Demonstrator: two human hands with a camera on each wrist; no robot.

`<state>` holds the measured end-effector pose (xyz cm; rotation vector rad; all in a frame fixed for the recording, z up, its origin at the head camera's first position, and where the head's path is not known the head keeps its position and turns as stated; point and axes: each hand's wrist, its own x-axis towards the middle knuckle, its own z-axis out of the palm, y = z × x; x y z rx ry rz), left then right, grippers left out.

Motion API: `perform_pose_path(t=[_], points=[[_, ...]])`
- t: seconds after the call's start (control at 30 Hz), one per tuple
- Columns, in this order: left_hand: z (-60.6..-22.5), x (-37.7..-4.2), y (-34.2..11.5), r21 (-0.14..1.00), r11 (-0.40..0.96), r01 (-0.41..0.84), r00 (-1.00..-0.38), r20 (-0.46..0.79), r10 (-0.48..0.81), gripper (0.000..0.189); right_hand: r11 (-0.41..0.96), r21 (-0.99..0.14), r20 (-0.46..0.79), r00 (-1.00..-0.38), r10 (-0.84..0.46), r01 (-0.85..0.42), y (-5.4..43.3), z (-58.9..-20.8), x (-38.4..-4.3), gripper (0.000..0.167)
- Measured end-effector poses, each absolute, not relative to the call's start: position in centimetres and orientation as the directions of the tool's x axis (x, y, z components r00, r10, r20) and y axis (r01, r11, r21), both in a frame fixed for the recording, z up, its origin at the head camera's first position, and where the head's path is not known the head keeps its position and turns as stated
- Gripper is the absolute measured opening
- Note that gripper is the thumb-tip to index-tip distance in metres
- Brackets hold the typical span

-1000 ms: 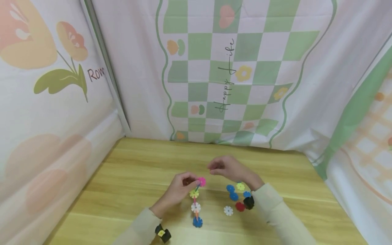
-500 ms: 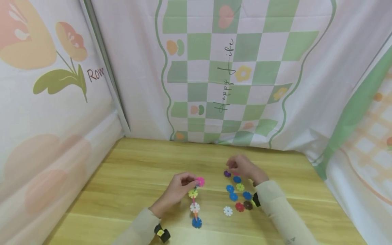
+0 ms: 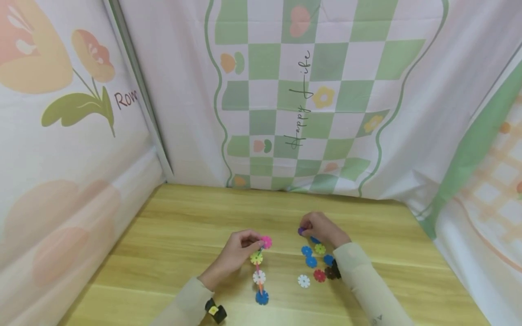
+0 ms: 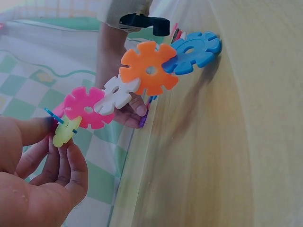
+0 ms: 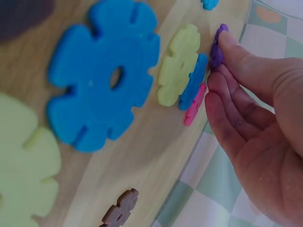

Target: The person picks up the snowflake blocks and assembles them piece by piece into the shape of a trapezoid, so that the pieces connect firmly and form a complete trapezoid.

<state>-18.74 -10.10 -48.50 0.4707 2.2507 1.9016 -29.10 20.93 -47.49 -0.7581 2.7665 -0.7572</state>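
My left hand (image 3: 234,253) pinches the top of a chain of interlocked plastic snowflake discs, near its pink disc (image 3: 267,242). Lower along the chain come a yellow disc (image 3: 256,258), a white disc (image 3: 258,276), an orange disc (image 4: 133,60) and a blue disc (image 3: 262,297) at the near end. Across the table, my right hand (image 3: 321,228) pinches a purple snowflake disc (image 5: 217,45) between thumb and fingers, at the tabletop. Close by it in the right wrist view lie a pink disc (image 5: 195,105) and a yellow-green disc (image 5: 180,65).
Loose discs lie on the wooden table (image 3: 195,213) below my right hand: several blue ones (image 3: 311,261), a red disc (image 3: 319,275), a brown disc (image 5: 119,210) and a white disc (image 3: 303,281). Printed curtains (image 3: 187,113) enclose the back and sides.
My right hand has moved right from near the chain to the loose discs, then settled onto the purple disc and taken hold of it. The left hand keeps its grip, nearly still.
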Motion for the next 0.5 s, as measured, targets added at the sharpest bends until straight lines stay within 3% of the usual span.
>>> perform_pose_path(t=[0.27, 0.5], points=[[-48.77, -18.81, -10.09, 0.980, 0.149, 0.129, -0.940, 0.074, 0.332, 0.019, 0.758, -0.527, -0.027, -0.883, -0.468, -0.385, 21.02, -47.39, -28.87, 0.005], [-48.76, -18.80, -10.05, 0.981, 0.148, 0.124, -0.943, 0.070, 0.326, 0.022, 0.725, -0.605, -0.016, -0.906, -0.423, -0.329, 20.87, -46.64, -28.18, 0.005]])
